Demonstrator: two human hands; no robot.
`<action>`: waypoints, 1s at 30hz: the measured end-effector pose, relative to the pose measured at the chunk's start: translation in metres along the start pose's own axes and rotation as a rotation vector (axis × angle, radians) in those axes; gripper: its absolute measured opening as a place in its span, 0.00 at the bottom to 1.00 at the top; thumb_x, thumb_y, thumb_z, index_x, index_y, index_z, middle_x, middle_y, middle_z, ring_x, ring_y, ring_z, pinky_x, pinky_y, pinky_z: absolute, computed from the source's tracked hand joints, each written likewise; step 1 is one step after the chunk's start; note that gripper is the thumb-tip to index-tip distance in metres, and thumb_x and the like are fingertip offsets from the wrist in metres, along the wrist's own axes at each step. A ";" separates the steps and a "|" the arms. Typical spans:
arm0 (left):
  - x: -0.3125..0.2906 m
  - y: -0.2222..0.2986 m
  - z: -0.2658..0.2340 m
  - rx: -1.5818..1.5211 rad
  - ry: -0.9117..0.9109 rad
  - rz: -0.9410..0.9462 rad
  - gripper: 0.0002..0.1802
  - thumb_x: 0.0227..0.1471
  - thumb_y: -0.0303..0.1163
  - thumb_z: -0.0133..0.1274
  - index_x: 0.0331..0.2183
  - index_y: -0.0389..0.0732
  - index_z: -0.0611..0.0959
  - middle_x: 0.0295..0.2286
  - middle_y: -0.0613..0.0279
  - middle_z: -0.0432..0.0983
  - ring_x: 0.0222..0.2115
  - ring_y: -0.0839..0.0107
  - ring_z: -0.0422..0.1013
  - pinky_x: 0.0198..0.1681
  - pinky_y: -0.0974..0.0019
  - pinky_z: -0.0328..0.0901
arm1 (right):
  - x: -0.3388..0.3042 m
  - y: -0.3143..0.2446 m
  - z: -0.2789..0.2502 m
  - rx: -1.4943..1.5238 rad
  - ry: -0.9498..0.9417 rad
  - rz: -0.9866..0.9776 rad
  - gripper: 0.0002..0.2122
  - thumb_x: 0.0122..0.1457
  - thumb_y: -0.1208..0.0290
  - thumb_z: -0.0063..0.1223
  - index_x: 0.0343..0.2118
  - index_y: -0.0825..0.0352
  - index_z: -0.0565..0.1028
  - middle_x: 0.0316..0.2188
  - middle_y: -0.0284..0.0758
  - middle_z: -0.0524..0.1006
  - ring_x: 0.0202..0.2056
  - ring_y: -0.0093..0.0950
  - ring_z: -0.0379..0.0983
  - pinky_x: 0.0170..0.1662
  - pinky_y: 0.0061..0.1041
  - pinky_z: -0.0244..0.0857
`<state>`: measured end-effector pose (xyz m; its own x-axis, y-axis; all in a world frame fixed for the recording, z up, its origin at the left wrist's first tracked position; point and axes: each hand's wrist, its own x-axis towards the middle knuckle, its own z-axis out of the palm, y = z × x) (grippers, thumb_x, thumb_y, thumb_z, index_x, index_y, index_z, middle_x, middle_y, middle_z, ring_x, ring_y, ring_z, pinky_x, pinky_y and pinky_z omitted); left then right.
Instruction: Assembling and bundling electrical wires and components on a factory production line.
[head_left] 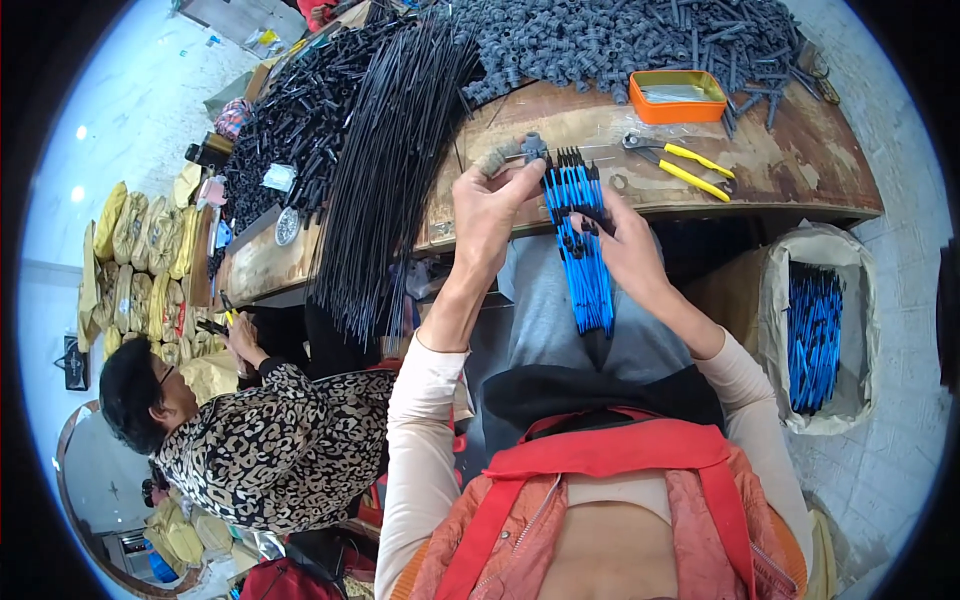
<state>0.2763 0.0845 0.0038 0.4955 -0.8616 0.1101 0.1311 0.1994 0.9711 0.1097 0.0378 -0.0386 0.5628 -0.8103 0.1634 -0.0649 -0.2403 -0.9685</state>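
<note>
My left hand point(492, 212) is closed over the table's near edge, thumb and fingers pinching a small grey plastic fitting point(533, 147). A pale ribbed cover point(497, 158) sits on one of its fingers. Just to the right, a bundle of thin blue rods with black ends point(585, 285) slants from the table edge down over my lap. My right hand point(632, 255) has its fingers curled round the bundle's upper right side, the thumb in front near some black parts. Exactly which rods it grips is partly hidden.
On the worn wooden table point(440, 215) lie yellow-handled pliers point(690, 170), an orange tin point(678, 97), heaped grey fittings point(610, 45) and long black rods point(395, 150). A lined box of blue rods point(815, 340) stands right. A co-worker point(290, 430) sits left, holding a yellow-handled tool.
</note>
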 end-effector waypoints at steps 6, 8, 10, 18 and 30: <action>-0.005 0.007 0.002 0.036 -0.040 -0.005 0.21 0.50 0.25 0.60 0.47 0.31 0.77 0.36 0.57 0.79 0.36 0.74 0.75 0.42 0.71 0.70 | -0.003 0.003 -0.003 0.034 0.014 -0.055 0.14 0.60 0.68 0.56 0.47 0.67 0.74 0.33 0.31 0.79 0.34 0.15 0.72 0.41 0.20 0.67; -0.008 0.009 0.004 0.163 -0.034 0.029 0.21 0.50 0.24 0.60 0.47 0.31 0.78 0.36 0.56 0.79 0.37 0.75 0.74 0.42 0.73 0.68 | -0.005 -0.002 -0.007 -0.037 0.002 -0.040 0.14 0.60 0.68 0.56 0.47 0.67 0.74 0.33 0.30 0.79 0.34 0.15 0.72 0.40 0.20 0.67; -0.013 0.009 0.007 0.195 -0.031 0.041 0.19 0.52 0.25 0.57 0.46 0.29 0.77 0.38 0.55 0.78 0.37 0.74 0.74 0.41 0.72 0.68 | -0.006 -0.004 -0.008 -0.029 0.004 -0.020 0.14 0.60 0.68 0.56 0.46 0.68 0.74 0.32 0.30 0.79 0.34 0.15 0.72 0.40 0.20 0.67; -0.015 0.008 0.016 0.313 -0.112 0.184 0.19 0.56 0.27 0.53 0.49 0.29 0.76 0.38 0.53 0.79 0.37 0.73 0.74 0.42 0.69 0.68 | 0.005 0.011 -0.035 0.198 -0.270 -0.087 0.15 0.59 0.73 0.52 0.49 0.69 0.72 0.41 0.28 0.77 0.41 0.16 0.71 0.48 0.19 0.64; -0.019 0.022 0.010 0.053 -0.129 -0.008 0.21 0.50 0.24 0.60 0.47 0.30 0.78 0.36 0.56 0.79 0.36 0.74 0.75 0.43 0.70 0.68 | -0.001 -0.012 -0.029 0.054 -0.217 0.060 0.15 0.56 0.82 0.48 0.48 0.68 0.74 0.39 0.27 0.77 0.40 0.14 0.70 0.45 0.16 0.64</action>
<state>0.2615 0.1006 0.0249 0.3800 -0.9165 0.1247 0.0872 0.1698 0.9816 0.0856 0.0261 -0.0217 0.7234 -0.6873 0.0662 -0.0630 -0.1612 -0.9849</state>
